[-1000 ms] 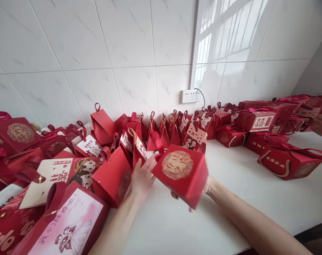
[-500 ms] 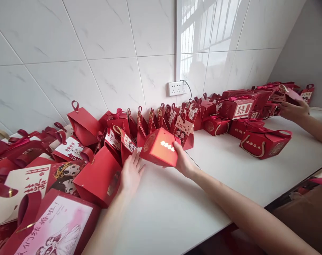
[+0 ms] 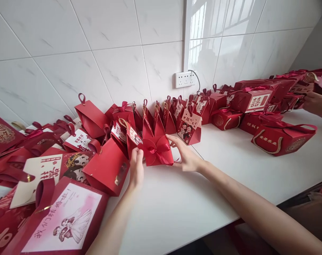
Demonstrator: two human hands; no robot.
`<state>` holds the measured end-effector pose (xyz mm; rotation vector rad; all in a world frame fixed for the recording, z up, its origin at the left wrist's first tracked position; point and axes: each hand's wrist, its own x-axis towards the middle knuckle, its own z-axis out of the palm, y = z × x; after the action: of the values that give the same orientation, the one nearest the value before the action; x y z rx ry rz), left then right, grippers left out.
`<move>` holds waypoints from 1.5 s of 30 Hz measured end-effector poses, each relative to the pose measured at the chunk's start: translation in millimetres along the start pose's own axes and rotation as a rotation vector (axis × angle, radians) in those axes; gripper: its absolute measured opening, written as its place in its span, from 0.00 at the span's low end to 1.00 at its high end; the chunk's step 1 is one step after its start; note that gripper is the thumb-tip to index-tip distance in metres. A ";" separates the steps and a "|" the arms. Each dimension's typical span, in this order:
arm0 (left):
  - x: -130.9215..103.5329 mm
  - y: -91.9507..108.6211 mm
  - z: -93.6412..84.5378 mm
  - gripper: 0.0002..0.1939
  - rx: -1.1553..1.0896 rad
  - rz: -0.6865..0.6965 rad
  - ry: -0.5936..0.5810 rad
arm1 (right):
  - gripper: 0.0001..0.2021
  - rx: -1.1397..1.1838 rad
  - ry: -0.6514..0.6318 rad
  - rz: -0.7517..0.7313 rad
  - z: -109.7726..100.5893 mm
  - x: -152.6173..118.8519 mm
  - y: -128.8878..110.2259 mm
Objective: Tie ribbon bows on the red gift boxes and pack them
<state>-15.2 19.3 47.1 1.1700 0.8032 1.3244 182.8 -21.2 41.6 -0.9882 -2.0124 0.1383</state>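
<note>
Between my two hands is a small red gift box (image 3: 157, 151), its top with a satin ribbon bow turned towards me. My left hand (image 3: 136, 168) grips the box's left side, thumb in front and fingers partly hidden. At the right side, my right hand (image 3: 186, 156) holds it with thumb and fingers curved round the edge. Just behind it stand several narrow red gift boxes with ribbon loops, and a pink-fronted box (image 3: 188, 127) printed with a cartoon couple is close to my right fingers. A larger plain red box (image 3: 107, 166) lies left of my left hand.
Many red gift boxes crowd the white table (image 3: 174, 209) along the tiled wall. A box with a pink bride-and-groom card (image 3: 65, 219) is at front left. Rope-handled boxes (image 3: 283, 140) stand at right. Another person's hand (image 3: 318, 104) is at the far right, below a wall socket's (image 3: 185, 79) level.
The box has turned from its gold-lettered side to its bowed top. My left hand, open beside it before, has closed on it. The view has shifted, moving the surroundings rightward.
</note>
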 end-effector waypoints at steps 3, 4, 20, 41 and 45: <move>-1.3 1.6 2.3 0.21 -0.102 0.007 -0.027 | 0.45 -0.004 0.015 -0.023 1.8 -1.5 2.4; -1.9 3.2 3.3 0.21 -0.133 0.035 -0.029 | 0.45 -0.004 0.040 -0.044 2.1 -2.2 2.7; 1.4 1.2 0.0 0.08 0.031 0.091 0.136 | 0.50 -0.062 0.359 0.267 4.1 -0.4 4.4; -11.5 13.2 4.1 0.04 0.363 0.393 0.083 | 0.48 -0.149 0.201 0.249 1.0 -2.3 10.2; -18.1 11.6 6.1 0.05 0.454 0.445 -0.162 | 0.48 -0.201 0.178 0.330 1.8 -2.4 9.7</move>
<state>-15.3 -1.0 56.6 1.8752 0.7721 1.4156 187.9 -15.8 34.7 -1.4073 -1.7137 0.0236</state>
